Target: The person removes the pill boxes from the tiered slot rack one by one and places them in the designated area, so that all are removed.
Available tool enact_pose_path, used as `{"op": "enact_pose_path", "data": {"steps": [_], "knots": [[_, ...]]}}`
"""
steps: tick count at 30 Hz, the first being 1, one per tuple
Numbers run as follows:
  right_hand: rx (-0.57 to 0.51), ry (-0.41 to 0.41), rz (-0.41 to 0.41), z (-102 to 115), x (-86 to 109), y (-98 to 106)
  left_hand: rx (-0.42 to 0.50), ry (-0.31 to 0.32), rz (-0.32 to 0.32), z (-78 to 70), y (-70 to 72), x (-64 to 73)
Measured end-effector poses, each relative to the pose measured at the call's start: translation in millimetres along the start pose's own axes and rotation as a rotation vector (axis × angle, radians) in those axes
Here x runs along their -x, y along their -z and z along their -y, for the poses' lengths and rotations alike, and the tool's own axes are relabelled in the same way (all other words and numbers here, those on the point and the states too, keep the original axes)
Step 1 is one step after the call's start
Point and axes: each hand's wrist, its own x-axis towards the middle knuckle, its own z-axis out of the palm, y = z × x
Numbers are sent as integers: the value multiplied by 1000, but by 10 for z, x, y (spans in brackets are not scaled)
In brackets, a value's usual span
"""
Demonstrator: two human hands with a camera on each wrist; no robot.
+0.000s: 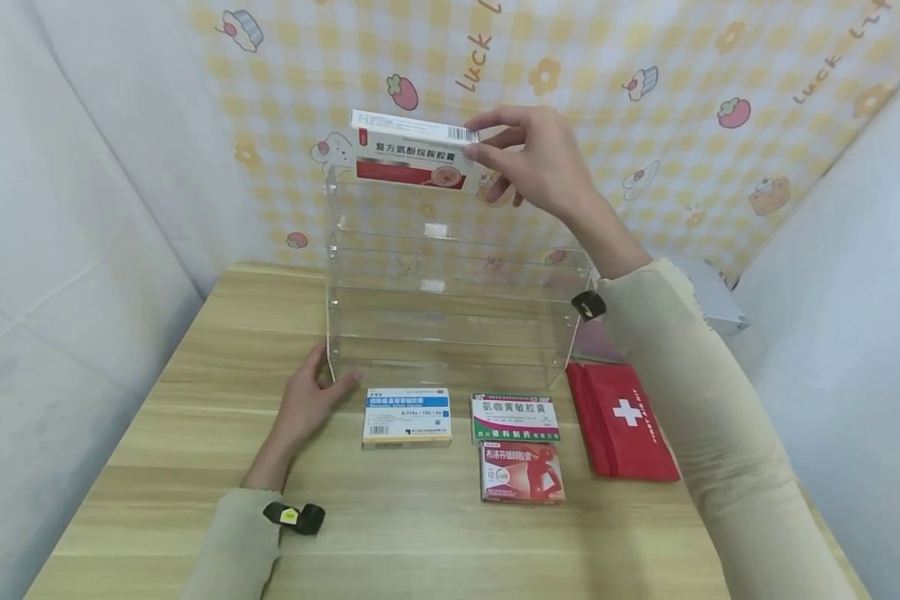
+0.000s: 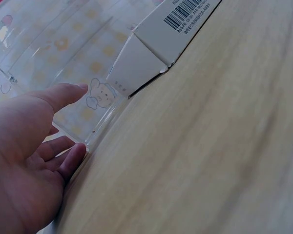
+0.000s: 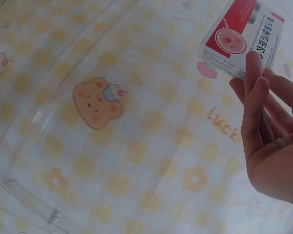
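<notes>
My right hand [image 1: 536, 158] pinches a white and red medicine box [image 1: 412, 154] by its right end, thumb in front. The box is held level at the top of a clear acrylic tiered rack [image 1: 450, 329]; in the right wrist view, fingertips of the right hand [image 3: 271, 117] press on the box [image 3: 239, 39]. My left hand [image 1: 307, 404] grips the rack's lower left corner, its thumb in front and fingers at the side panel. In the left wrist view, the left hand [image 2: 34, 161] has bent fingers against the rack's edge.
In front of the rack lie a blue and white medicine box [image 1: 407, 417], a green and white box [image 1: 515, 418] and a red-pink box [image 1: 522, 472]. A red first aid pouch [image 1: 622, 421] lies to the right. A patterned curtain [image 1: 450, 50] hangs behind the wooden table [image 1: 195, 467].
</notes>
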Motion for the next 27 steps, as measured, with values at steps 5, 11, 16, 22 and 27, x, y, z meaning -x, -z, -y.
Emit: {"op": "enact_pose_path", "data": {"steps": [5, 11, 16, 22, 27], "knots": [[3, 66, -5, 60, 177, 47, 3, -3, -1, -2, -2, -14], [-39, 125, 101, -61, 629, -83, 7, 10, 10, 11, -23, -18], [-81, 111, 199, -202, 1023, -306, 13, 14, 18, 28, -39, -14], [-114, 60, 271, -336, 1380, -550, 20, 7, 31, 18, -41, -14], [-151, 25, 302, -441, 1601, -770, 26, 0, 37, 9, -22, -22]]}}
